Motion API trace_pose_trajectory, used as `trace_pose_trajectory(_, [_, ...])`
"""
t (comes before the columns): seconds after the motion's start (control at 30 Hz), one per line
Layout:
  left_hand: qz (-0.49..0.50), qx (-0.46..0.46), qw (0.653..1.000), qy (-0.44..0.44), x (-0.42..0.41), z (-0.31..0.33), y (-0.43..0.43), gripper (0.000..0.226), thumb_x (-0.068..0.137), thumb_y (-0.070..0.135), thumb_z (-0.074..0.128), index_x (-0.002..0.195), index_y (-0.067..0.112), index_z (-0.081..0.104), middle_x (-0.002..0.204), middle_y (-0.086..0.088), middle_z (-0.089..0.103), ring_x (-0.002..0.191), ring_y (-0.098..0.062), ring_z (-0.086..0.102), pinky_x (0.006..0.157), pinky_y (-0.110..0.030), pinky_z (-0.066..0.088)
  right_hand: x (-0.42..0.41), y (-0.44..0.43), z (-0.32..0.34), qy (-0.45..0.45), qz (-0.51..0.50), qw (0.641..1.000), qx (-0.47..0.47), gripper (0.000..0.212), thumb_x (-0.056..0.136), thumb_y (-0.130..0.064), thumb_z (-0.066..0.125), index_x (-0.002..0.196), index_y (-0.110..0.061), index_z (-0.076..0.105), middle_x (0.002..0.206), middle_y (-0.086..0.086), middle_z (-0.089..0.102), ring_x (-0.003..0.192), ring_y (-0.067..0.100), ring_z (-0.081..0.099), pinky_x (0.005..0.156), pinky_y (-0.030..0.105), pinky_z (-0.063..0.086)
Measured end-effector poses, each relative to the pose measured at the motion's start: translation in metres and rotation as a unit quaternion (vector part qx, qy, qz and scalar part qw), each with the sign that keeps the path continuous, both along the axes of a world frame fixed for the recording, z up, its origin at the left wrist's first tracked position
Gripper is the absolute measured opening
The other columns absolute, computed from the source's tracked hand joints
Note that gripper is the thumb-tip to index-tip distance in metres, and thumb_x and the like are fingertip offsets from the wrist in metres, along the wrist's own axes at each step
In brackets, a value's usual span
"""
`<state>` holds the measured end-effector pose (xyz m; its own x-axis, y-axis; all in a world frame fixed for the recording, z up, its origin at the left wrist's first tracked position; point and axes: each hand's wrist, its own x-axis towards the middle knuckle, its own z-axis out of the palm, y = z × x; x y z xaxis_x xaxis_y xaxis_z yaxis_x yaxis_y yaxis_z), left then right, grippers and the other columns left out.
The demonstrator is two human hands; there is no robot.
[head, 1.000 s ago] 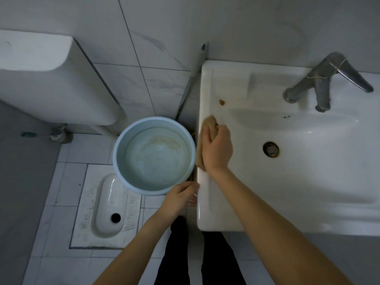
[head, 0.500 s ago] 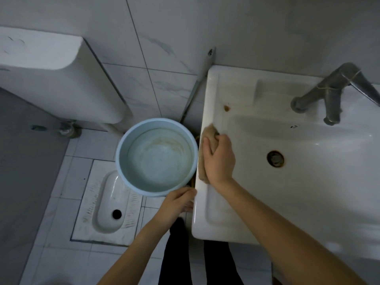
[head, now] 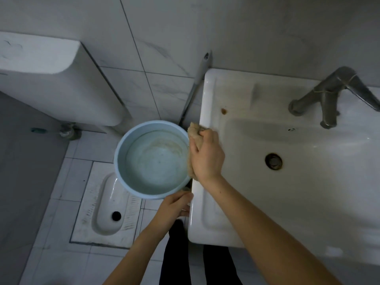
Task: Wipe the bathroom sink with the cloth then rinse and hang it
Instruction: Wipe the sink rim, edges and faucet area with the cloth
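Observation:
The white bathroom sink (head: 308, 192) fills the right half of the view, with a metal tap (head: 331, 95) at the back and a round drain (head: 273, 160). A small brown stain (head: 223, 111) marks the sink's left ledge. My right hand (head: 207, 157) presses a tan cloth (head: 193, 132) against the sink's left rim, the cloth hanging over the outer edge. My left hand (head: 174, 206) grips the near rim of a light-blue basin (head: 152, 159), held just left of the sink.
A white cistern (head: 51, 79) is mounted on the tiled wall at the left. A squat toilet pan (head: 109, 204) is set in the floor below the basin. A grey handle (head: 195, 87) leans in the gap beside the sink. My dark trouser legs (head: 176, 254) are below.
My right hand slid the cloth left, from the sink's ledge out over its outer left edge towards the basin. My left hand kept its hold on the basin.

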<state>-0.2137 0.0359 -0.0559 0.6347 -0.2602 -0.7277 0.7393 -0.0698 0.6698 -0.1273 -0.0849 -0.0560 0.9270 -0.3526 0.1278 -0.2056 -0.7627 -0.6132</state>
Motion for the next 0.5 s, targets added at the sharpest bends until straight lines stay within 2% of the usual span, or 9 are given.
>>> trace_pose_trajectory(0.13, [-0.003, 0.000, 1.000, 0.005, 0.000, -0.003, 0.001, 0.026, 0.095, 0.013, 0.051, 0.100, -0.008, 0.065, 0.084, -0.011, 0.068, 0.069, -0.015, 0.066, 0.068, -0.026, 0.056, 0.060, -0.014, 0.003, 0.033, -0.024, 0.999, -0.007, 0.024, 0.092, -0.031, 0.057, 0.102, -0.009, 0.056, 0.105, 0.011, 0.059, 0.088, 0.031, 0.062, 0.069, 0.036, 0.045])
trace_pose_trajectory(0.3, [-0.024, 0.011, 1.000, 0.009, 0.000, 0.003, 0.001, 0.029, 0.097, 0.016, 0.049, 0.101, -0.008, 0.064, 0.084, -0.008, 0.068, 0.069, -0.010, 0.066, 0.067, -0.022, 0.055, 0.090, -0.027, 0.006, 0.045, -0.039, 0.997, 0.050, 0.029, 0.092, -0.038, 0.056, 0.103, -0.011, 0.057, 0.106, 0.007, 0.061, 0.094, 0.024, 0.059, 0.075, 0.032, 0.043])
trace_pose_trajectory(0.37, [-0.032, 0.019, 0.999, 0.011, 0.000, 0.009, 0.001, 0.030, 0.097, 0.017, 0.048, 0.102, -0.008, 0.063, 0.086, -0.009, 0.068, 0.071, -0.011, 0.066, 0.069, -0.023, 0.056, 0.082, -0.034, 0.013, 0.032, -0.078, 0.984, 0.156, 0.026, 0.089, -0.037, 0.060, 0.092, -0.011, 0.059, 0.093, 0.004, 0.065, 0.086, 0.021, 0.061, 0.074, 0.030, 0.044])
trace_pose_trajectory(0.43, [-0.043, 0.034, 0.998, 0.015, 0.002, 0.014, 0.000, 0.028, 0.097, 0.018, 0.049, 0.105, -0.006, 0.063, 0.089, -0.011, 0.068, 0.075, -0.015, 0.065, 0.072, -0.026, 0.057, 0.072, -0.050, 0.028, 0.016, -0.144, 0.944, 0.295, 0.026, 0.087, -0.035, 0.065, 0.078, -0.012, 0.057, 0.076, 0.001, 0.063, 0.072, 0.016, 0.059, 0.070, 0.030, 0.047])
trace_pose_trajectory(0.5, [-0.048, 0.078, 0.996, -0.012, 0.005, 0.019, -0.001, 0.025, 0.096, 0.018, 0.050, 0.114, 0.003, 0.061, 0.090, -0.006, 0.066, 0.075, -0.015, 0.063, 0.073, -0.027, 0.054, 0.059, -0.073, 0.046, 0.014, -0.169, 0.898, 0.407, 0.028, 0.086, -0.033, 0.067, 0.076, -0.009, 0.058, 0.073, 0.005, 0.065, 0.068, 0.015, 0.060, 0.066, 0.029, 0.051])
